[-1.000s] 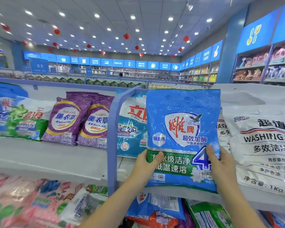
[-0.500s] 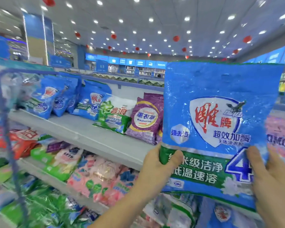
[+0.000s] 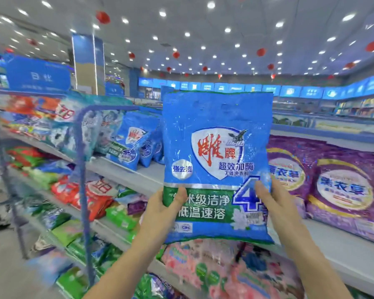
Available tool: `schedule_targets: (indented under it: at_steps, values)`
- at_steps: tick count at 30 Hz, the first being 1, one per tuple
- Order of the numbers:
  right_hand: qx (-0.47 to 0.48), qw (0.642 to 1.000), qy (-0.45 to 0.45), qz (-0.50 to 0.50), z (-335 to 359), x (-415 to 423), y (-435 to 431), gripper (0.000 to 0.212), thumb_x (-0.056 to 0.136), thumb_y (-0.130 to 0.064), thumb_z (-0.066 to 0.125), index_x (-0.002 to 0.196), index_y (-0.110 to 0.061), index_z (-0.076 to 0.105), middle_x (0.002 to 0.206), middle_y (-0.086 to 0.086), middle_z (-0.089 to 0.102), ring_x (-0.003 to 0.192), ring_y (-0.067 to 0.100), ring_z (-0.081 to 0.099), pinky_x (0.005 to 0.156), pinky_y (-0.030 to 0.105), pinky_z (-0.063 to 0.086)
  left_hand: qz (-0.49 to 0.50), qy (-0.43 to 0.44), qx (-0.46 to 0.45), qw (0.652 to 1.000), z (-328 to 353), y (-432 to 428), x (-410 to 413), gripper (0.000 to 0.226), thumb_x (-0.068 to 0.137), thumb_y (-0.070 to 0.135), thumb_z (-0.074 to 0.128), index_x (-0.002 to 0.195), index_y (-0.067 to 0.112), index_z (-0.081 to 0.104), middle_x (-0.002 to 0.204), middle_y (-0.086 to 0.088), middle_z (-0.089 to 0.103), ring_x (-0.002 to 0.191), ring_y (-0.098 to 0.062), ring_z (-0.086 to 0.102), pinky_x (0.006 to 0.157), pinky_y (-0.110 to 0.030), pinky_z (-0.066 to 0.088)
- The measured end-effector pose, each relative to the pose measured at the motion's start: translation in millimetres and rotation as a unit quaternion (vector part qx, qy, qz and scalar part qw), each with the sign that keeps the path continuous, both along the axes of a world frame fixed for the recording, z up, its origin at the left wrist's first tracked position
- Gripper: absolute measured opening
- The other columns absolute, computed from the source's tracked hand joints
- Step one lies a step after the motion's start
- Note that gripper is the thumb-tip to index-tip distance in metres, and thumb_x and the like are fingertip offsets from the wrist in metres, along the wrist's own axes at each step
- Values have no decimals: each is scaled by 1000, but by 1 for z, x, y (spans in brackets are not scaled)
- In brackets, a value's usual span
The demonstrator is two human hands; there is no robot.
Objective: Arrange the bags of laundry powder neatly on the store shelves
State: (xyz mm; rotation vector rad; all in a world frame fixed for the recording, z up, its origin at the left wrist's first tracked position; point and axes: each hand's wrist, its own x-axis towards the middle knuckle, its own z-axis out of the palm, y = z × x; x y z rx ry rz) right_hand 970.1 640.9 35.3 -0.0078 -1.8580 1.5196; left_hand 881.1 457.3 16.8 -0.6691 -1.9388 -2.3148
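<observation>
Carry step: L hand (image 3: pixel 162 210) + R hand (image 3: pixel 277 205) each grip blue bag (image 3: pixel 216 145) low down, thumbs in front. Next, prob: stand it on shelf (image 3: pixel 149 178) left of purple bags (image 3: pixel 341 186)

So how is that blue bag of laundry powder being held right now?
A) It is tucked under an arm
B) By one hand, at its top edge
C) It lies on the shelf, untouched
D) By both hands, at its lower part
D: the left hand and the right hand each grip one lower side of the blue bag, thumbs on its front, and hold it upright in the air.
</observation>
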Motion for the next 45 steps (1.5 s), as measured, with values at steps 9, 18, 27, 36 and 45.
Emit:
schedule_targets:
  at_steps: [9,18,27,36,45]
  values:
    - [41,991,-126,14,-1,-113,3,53,62,-51,63,109,-29,56,106,-12,70,91,4,68,78,27,50,-16,-24,-15,999,7,7,-139,17,89,34,54,81,20,59,79,2,69,71,-13,65,71,-31,53]
    - [66,986,-150,-39,5,-223,17,28,86,-31,62,112,-24,53,96,-15,65,72,-13,62,59,6,47,-113,-40,-69,990,8,29,-267,22,90,46,50,102,27,55,100,4,67,89,-16,66,86,-36,52]
    - [52,970,-169,-165,0,-280,2,17,90,-21,59,104,-25,50,90,-13,63,73,-12,54,59,0,44,-253,-48,-102,961,-3,52,-371,31,82,54,60,106,34,56,109,3,69,96,-17,67,93,-43,51]
    - [69,924,-268,-264,-29,-319,-16,31,91,-15,58,117,-17,41,121,5,58,100,14,55,86,20,43,-290,-67,-162,941,-28,81,-435,89,59,54,72,134,22,37,130,-5,55,114,-25,56,102,-44,43]
    - [35,885,-295,-357,-36,-342,-17,40,87,-15,63,119,-7,41,121,11,59,99,21,55,90,35,45,-264,-97,-144,949,-42,96,-439,73,79,-8,61,140,17,30,137,-11,44,117,-30,51,100,-43,43]
